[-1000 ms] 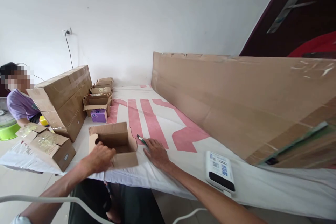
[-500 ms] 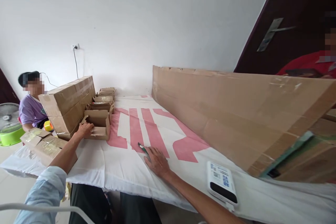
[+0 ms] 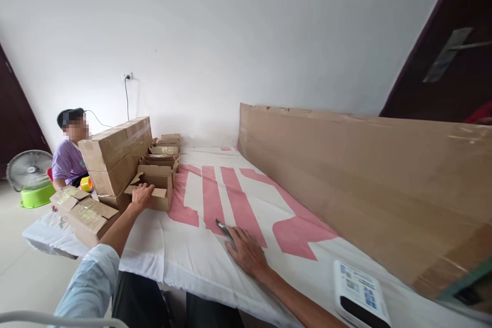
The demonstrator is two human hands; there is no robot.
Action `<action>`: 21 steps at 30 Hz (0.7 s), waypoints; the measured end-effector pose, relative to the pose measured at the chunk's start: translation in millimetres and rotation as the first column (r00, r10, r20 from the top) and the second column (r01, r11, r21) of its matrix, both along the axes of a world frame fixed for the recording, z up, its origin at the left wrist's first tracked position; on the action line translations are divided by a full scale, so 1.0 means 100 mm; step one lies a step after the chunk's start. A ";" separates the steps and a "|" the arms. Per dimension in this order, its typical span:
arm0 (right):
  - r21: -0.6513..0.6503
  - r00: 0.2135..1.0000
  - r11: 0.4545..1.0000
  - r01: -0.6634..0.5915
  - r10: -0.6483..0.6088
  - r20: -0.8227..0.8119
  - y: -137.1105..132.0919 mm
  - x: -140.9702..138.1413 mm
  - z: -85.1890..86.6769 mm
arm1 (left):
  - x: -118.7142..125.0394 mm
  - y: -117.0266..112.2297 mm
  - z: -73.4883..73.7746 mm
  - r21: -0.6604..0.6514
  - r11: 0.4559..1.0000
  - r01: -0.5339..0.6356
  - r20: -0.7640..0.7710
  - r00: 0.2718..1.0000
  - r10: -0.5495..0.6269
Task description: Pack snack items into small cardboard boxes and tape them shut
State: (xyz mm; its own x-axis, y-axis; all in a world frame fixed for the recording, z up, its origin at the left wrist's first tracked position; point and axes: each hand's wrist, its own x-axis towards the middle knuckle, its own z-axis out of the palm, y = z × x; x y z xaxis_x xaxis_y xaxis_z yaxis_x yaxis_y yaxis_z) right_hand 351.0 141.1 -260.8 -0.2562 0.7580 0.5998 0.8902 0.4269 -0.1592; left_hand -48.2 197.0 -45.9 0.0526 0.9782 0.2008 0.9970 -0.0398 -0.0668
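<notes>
My left hand (image 3: 141,196) reaches far out and rests on the near edge of a small open cardboard box (image 3: 156,187), fingers curled over its flap. That box stands at the front of a row of similar open boxes (image 3: 164,150) beside a stack of large taped cartons (image 3: 115,156). My right hand (image 3: 246,248) lies flat on the white and pink sheet (image 3: 215,200), fingers spread, touching a small green-handled cutter (image 3: 223,227) at its fingertips.
A long upright cardboard panel (image 3: 346,164) walls the right side. A white device with a blue label (image 3: 359,294) lies at the near right. Two taped boxes (image 3: 82,212) sit at the left edge. Another person in purple (image 3: 69,156) sits beyond, near a fan (image 3: 28,169).
My left hand pushed the small open box away from me up to the row of boxes by the cartons. My right hand stayed on the sheet by the cutter. The view shifted left.
</notes>
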 end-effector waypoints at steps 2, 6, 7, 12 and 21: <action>0.003 1.000 1.000 -0.007 0.007 0.000 0.03 0.03 -0.06 | 0.04 -0.02 -0.02 0.014 0.999 -0.037 0.005 0.999 0.037; 0.016 0.999 0.999 -0.036 0.036 -0.010 0.07 0.09 -0.19 | 0.08 -0.15 -0.06 0.031 0.999 -0.044 0.031 0.999 0.043; 0.021 0.999 0.999 -0.046 0.047 -0.015 0.08 0.11 -0.22 | 0.08 -0.21 -0.06 0.038 0.999 -0.036 0.040 0.999 0.035; 0.026 0.995 0.996 -0.087 0.088 -0.040 0.05 0.14 -0.24 | -0.02 -0.58 0.08 0.104 0.994 -0.018 0.089 0.996 0.009; 0.038 0.997 0.997 -0.073 0.074 -0.032 -0.01 0.12 -0.13 | -1.10 -1.50 0.42 0.184 0.865 -0.466 0.232 0.876 0.423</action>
State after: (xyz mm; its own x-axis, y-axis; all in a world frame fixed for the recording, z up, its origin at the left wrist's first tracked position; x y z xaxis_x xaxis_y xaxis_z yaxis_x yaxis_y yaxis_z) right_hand 363.0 140.6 -274.2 -0.2903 0.7151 0.6358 0.8506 0.4972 -0.1709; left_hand -158.5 47.1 -3.7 -0.4347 0.8144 0.3844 0.9002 0.4048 0.1603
